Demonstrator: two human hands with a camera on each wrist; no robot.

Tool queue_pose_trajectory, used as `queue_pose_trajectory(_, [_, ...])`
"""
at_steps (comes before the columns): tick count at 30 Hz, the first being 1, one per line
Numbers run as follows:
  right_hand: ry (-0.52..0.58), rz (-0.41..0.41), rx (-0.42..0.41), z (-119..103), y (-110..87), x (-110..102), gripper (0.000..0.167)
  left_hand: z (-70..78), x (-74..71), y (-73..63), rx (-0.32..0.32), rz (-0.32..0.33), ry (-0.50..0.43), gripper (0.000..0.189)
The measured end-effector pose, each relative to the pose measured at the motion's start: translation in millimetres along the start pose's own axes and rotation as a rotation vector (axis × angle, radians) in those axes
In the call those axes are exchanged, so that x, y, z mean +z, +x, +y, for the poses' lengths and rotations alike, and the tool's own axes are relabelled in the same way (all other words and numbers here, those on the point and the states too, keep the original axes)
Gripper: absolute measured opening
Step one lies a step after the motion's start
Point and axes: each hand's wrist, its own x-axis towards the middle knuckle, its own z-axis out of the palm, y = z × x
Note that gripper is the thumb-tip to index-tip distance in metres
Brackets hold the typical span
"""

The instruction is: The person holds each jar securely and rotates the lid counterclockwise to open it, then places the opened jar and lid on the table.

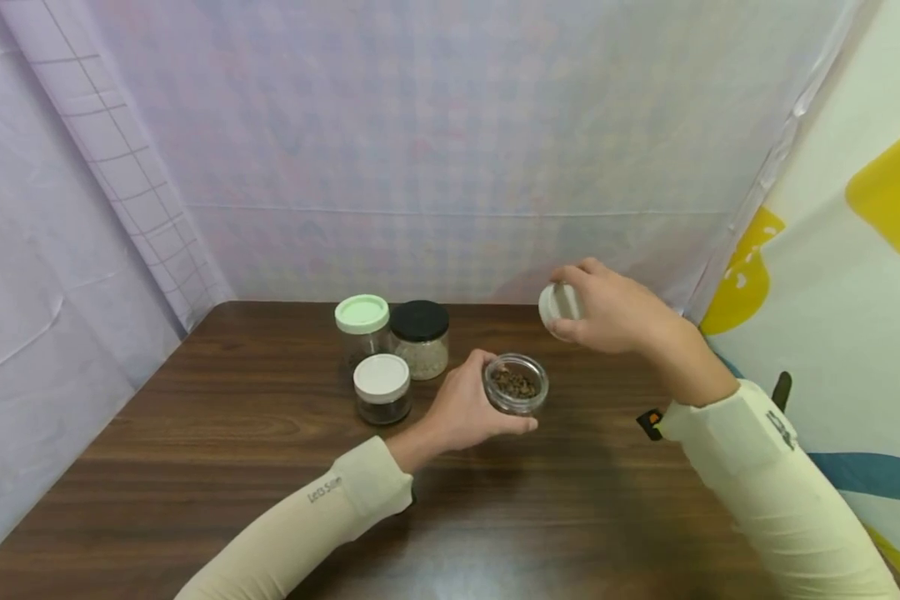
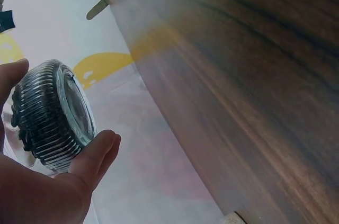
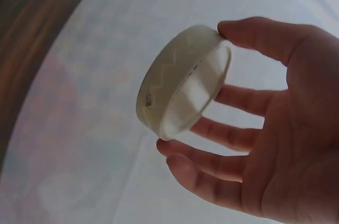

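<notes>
My left hand (image 1: 471, 408) grips an uncovered clear jar (image 1: 517, 405) round its side, above the table. Dark brown dried bits (image 1: 513, 382) lie inside it. The left wrist view shows the jar's ribbed wall (image 2: 45, 113) between thumb and fingers. Up and to the right of the jar, my right hand (image 1: 618, 308) holds a white lid (image 1: 558, 310) by its edge with thumb and fingertips. Seen from the right wrist, the lid (image 3: 172, 83) is tilted and its hollow inside faces the palm.
Left of my left hand stand three covered jars: one with a white lid (image 1: 382, 377), one with a pale green lid (image 1: 362, 314), one with a black lid (image 1: 419, 320). All are on the dark wooden table (image 1: 195, 433). A cloth wall (image 1: 450, 150) hangs behind it.
</notes>
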Motion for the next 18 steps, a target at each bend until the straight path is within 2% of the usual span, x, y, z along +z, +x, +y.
queue_pose_trajectory(5, [-0.007,-0.050,0.121,28.6,10.5,17.9,0.065,-1.5,2.4,0.3,-0.004,0.018,0.009,0.085])
queue_pose_trajectory(11, [-0.017,-0.133,0.180,52.9,18.4,52.3,0.065,-0.7,2.7,-0.8,-0.004,0.028,0.012,0.083])
queue_pose_trajectory(18, [-0.024,-0.234,0.210,64.9,22.0,84.0,0.063,0.3,2.3,0.7,-0.006,0.034,0.001,0.085])
